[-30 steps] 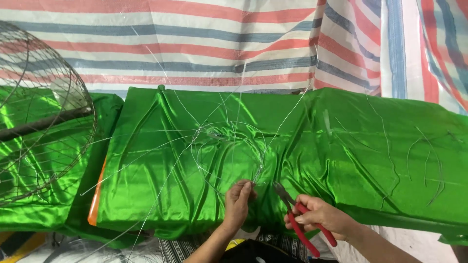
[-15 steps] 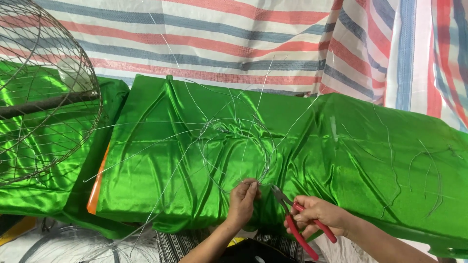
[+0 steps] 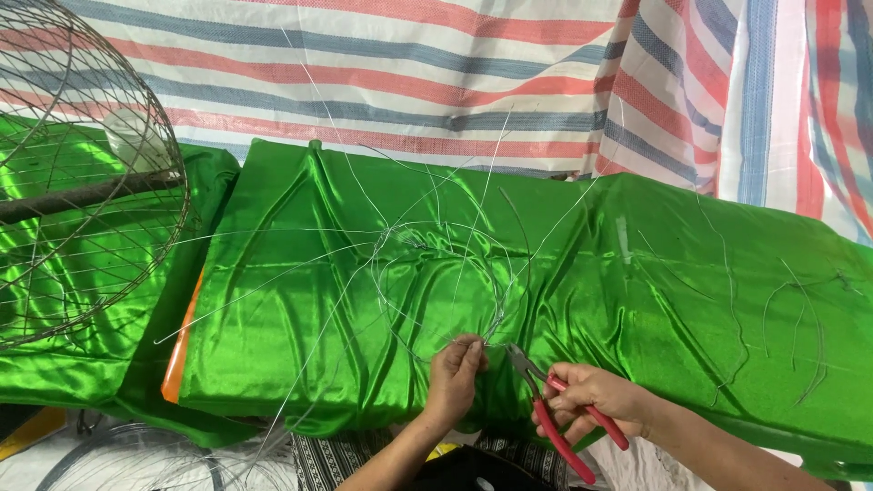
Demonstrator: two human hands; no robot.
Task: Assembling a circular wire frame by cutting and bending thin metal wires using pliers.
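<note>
The head camera looks down at 2 hands working over a shiny green cloth (image 3: 300, 309) that covers a long table.

The left hand (image 3: 455, 373) sits near the front edge of the cloth. Its fingers are pinched tight together on thin silver wire. That wire is part of a wire ring (image 3: 446, 282), a loose loop with many long thin ends sticking out in all directions. The ring lies flat on the green cloth, in the middle, just above both hands.

The right hand (image 3: 596, 395) is just beside the left one. Its fingers are wrapped around the red handles of a pair of pliers (image 3: 555, 409). The dark metal tip of the pliers points up and left, to the spot on the wire next to the left fingertips. The tip looks like it touches the wire, but it is too small to be sure.

More loose wire bits (image 3: 800, 318) lie on the cloth far off to the right.

On the left stands a big round wire cage (image 3: 82, 182). Behind everything hangs a striped sheet (image 3: 409, 82) in red, blue and white.
</note>
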